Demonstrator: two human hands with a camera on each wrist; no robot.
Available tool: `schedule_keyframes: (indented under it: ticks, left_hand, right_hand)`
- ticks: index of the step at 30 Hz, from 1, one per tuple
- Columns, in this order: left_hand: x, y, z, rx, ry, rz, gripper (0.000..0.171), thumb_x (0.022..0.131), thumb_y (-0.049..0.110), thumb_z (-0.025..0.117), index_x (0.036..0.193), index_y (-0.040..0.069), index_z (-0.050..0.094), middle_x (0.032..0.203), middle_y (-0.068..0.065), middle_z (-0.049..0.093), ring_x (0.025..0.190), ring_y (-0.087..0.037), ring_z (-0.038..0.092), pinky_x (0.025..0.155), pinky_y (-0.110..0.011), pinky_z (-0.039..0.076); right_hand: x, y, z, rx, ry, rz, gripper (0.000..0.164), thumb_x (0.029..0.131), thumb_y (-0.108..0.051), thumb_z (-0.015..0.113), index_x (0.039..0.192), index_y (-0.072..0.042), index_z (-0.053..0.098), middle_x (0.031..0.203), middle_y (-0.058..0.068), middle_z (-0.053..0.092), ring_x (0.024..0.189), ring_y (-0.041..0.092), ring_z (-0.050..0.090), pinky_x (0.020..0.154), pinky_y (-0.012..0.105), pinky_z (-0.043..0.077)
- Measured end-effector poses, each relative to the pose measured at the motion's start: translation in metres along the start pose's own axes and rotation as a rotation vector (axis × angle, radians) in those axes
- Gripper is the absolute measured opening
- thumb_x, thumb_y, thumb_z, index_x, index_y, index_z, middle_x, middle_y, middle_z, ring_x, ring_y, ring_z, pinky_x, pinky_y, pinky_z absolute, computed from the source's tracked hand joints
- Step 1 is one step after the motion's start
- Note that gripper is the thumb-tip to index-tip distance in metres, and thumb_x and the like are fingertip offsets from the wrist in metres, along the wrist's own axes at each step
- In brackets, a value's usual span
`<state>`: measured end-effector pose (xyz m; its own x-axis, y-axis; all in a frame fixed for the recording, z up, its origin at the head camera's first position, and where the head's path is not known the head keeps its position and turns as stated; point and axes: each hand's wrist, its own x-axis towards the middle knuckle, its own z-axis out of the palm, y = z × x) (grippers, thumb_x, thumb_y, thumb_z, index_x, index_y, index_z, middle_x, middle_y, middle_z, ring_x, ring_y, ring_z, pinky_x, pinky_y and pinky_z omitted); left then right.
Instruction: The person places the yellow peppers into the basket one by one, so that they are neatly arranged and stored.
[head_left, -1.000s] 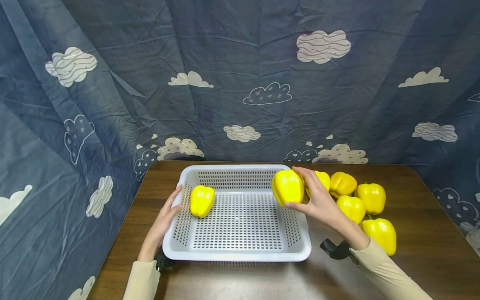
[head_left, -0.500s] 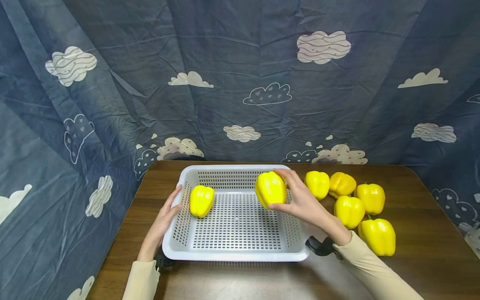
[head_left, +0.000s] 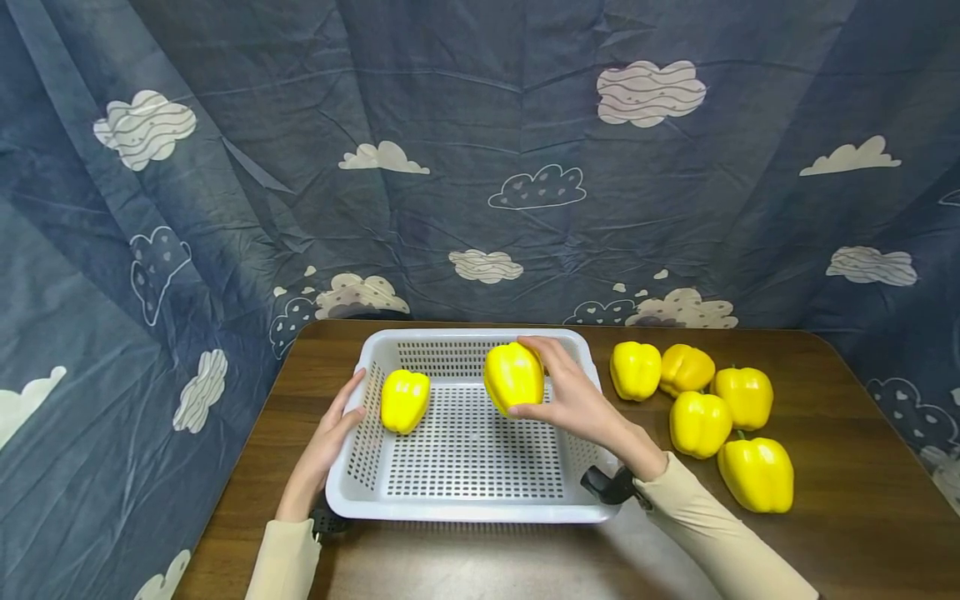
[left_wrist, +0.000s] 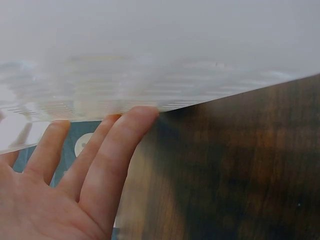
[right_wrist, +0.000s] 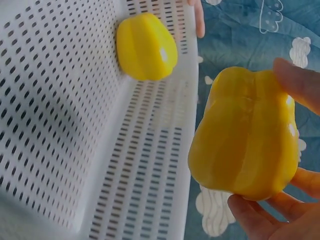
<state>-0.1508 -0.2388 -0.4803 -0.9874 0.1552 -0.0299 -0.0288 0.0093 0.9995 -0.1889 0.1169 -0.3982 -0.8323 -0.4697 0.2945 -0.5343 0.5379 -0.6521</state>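
Note:
My right hand (head_left: pixel 573 404) pinches a yellow bell pepper (head_left: pixel 513 378) between thumb and fingers, above the right half of a white perforated basket (head_left: pixel 480 510). The right wrist view shows this held pepper (right_wrist: pixel 245 135) close up, with the thumb above and fingers below. Inside the basket at its left end lies another yellow bell pepper (head_left: pixel 405 402). My left hand (head_left: pixel 326 442) rests against the basket's left side, with the thumb at the rim. In the left wrist view its fairly straight fingers (left_wrist: pixel 107 165) touch the outer wall (left_wrist: pixel 150 60).
Right of the basket, several yellow bell peppers (head_left: pixel 701 423) lie grouped on the brown wooden table (head_left: pixel 847 467). Behind the table hangs a dark blue curtain (head_left: pixel 480 208) with a cloud print.
My right hand has carried the yellow bell pepper left, from over the basket's right rim to above its interior. The left hand and basket have stayed in place.

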Motion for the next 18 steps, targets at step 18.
schedule_keyframes:
  ticks: [18]
  left_hand:
    - [0.000, -0.001, 0.000, -0.002, -0.004, 0.011, 0.058, 0.102, 0.011, 0.037, 0.154, 0.020, 0.015, 0.158, -0.013, 0.005, 0.131, -0.049, 0.029, 0.092, -0.063, 0.038]
  right_hand:
    - [0.029, -0.011, 0.044, 0.018, -0.050, 0.048, 0.090, 0.069, -0.028, 0.085, 0.142, -0.003, 0.038, 0.139, 0.014, 0.039, 0.121, 0.029, 0.045, 0.094, 0.047, 0.042]
